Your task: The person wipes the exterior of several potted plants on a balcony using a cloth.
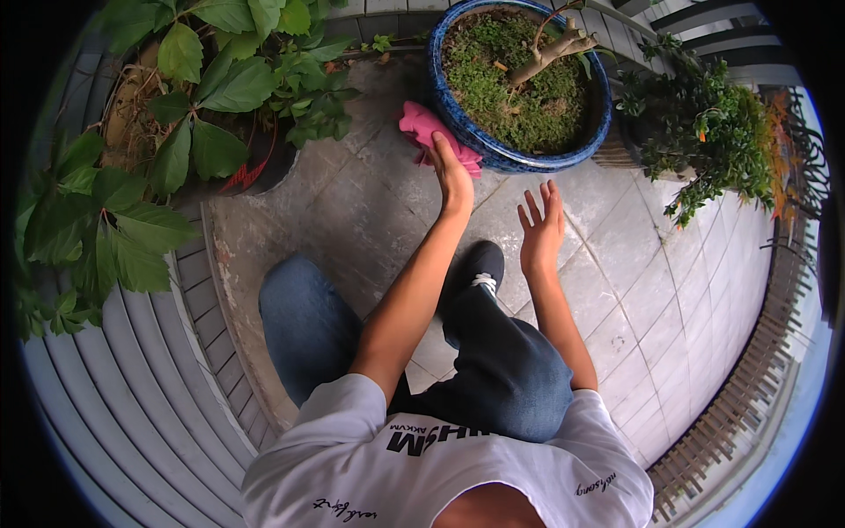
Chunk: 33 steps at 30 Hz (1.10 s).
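Note:
My left hand (450, 173) holds a crumpled pink cloth (422, 125) against the outer side of a blue glazed ceramic pot (515, 160). Part of the cloth is hidden behind my fingers and palm. Just below the pot's near side is my right hand (542, 228), with nothing in it and its fingers spread. Low green growth (482, 72) covers the soil inside the pot. Out of it leans a thick, cut-back woody stem (548, 56) with a thin shoot.
A large-leaved climbing plant (198, 119) grows from a dark planter (274, 175) on the left. At right stands a leafy shrub (706, 138) with small orange parts. Grey slats (132, 396) line the left side, and a railing (726, 389) curves along the right. Grey tiles (620, 264) form the floor.

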### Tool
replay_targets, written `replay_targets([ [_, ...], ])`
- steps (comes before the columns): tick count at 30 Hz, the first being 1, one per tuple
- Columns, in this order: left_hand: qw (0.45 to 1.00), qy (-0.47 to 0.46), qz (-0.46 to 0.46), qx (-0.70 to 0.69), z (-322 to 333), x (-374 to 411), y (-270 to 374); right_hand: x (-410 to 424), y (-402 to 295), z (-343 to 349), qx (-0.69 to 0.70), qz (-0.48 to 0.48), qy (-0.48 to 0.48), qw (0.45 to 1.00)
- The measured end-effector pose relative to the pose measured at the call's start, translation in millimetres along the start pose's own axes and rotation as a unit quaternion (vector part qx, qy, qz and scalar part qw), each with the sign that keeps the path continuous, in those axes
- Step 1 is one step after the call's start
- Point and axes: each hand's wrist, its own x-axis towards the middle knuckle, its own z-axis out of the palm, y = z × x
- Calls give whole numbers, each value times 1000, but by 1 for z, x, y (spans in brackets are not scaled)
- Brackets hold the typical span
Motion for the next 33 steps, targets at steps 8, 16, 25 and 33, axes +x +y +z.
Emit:
replay_targets([
  [8,967,-166,13,195,-9,-90,-57,-26,18,15,159,135,-123,970],
  [16,740,-386,91,543,8,-93,92,-10,38,62,118,-109,-72,984],
  [25,873,-56,214,436,20,66,123,90,58,51,-58,-434,194,878],
  [33,915,-74,108,382,51,66,109,152,-21,4,73,-243,108,961],
])
